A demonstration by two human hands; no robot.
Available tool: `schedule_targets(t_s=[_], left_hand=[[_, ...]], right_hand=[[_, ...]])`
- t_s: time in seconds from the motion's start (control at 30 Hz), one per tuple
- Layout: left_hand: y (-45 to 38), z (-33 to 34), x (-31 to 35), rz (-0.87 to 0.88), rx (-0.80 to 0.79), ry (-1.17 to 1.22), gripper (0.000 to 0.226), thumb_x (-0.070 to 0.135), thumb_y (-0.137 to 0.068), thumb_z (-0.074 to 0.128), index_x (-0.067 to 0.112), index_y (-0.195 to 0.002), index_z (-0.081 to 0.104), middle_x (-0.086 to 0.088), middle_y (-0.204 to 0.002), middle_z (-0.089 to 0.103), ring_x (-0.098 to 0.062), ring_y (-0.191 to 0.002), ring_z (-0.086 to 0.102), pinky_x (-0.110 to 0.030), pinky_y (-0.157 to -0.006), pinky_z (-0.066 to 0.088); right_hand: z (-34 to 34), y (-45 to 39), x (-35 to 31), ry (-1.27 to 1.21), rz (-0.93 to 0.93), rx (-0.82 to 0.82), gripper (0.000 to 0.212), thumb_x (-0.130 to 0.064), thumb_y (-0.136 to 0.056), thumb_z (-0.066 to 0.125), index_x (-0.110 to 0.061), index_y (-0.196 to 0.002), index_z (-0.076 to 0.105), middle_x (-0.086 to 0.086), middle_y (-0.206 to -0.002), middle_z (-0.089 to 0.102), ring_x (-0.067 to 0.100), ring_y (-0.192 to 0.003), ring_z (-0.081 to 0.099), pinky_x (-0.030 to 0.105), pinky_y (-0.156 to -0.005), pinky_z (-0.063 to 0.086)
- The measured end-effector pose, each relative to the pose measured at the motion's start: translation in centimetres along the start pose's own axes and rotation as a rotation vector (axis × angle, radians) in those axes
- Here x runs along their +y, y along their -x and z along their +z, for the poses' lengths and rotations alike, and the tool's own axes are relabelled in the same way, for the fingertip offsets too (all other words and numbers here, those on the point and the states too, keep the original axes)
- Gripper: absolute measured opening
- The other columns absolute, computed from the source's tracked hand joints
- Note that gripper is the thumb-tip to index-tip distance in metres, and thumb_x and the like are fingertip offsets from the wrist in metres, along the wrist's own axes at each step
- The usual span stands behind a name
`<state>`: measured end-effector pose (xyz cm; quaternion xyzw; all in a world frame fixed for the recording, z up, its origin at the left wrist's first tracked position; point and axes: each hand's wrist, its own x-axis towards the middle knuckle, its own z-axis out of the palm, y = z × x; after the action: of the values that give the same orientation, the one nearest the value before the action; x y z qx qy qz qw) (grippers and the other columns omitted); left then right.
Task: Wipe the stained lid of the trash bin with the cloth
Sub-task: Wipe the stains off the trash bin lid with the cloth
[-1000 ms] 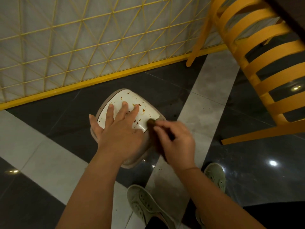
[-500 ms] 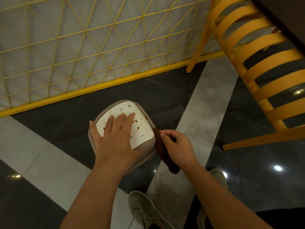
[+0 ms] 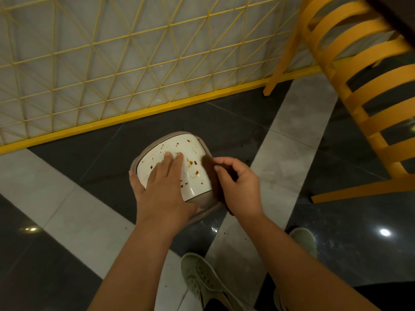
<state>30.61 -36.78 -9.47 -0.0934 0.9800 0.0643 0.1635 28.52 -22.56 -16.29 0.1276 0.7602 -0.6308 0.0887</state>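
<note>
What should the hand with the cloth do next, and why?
Probably sweep the cloth leftward across the lid: the right hand holds it at the lid's right edge, brown stains lie beside it, and the left hand steadies the bin.

Single head-worn view, wide-angle (edges bowed). Looks steeply down and forward from standing height onto the tiled floor (image 3: 67, 198); near range, own shoes (image 3: 202, 281) at bottom edge, yellow lattice fence (image 3: 112, 52) along top.
</note>
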Motion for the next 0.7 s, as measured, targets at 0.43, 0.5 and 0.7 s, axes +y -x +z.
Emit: schedule_targets(t_s=[0.43, 0.5, 0.7], left_hand=[[-0.3, -0.1, -0.5, 0.002, -0.014, 0.004, 0.108, 0.045, -0.072, 0.072, 0.037, -0.147, -0.006, 0.011, -0.158, -0.005, -0.012, -0.145, -0.002, -0.054, -0.105, -0.022], [-0.4, 0.0, -0.6, 0.005, -0.022, 0.003, 0.109, 0.046, -0.072, 0.072, 0.037, -0.147, -0.007, 0.011, -0.158, -0.006, -0.012, -0.145, -0.002, -0.054, -0.105, -0.022], [-0.6, -0.1, -0.9, 0.034, -0.057, 0.023, 0.114, 0.057, -0.07, 0.069, 0.037, -0.145, -0.013, 0.011, -0.157, -0.013, -0.014, -0.145, -0.009, -0.056, -0.105, -0.021]], right_hand=[[0.4, 4.2, 0.3, 0.12, 0.012, 0.003, 0.024, -0.029, -0.089, 0.063, -0.036, -0.112, 0.064, -0.015, -0.111, 0.06, -0.001, -0.101, 0.056, 0.017, -0.087, 0.049], [0.6, 2.5, 0.6, 0.129, 0.021, 0.013, 0.022, -0.031, -0.09, 0.061, -0.036, -0.111, 0.066, -0.014, -0.111, 0.061, 0.001, -0.101, 0.057, 0.021, -0.089, 0.05], [0.1, 1.7, 2.7, 0.175, 0.247, -0.026, 0.017, -0.032, -0.092, 0.059, -0.036, -0.107, 0.066, -0.013, -0.104, 0.066, 0.005, -0.095, 0.061, 0.035, -0.09, 0.054]])
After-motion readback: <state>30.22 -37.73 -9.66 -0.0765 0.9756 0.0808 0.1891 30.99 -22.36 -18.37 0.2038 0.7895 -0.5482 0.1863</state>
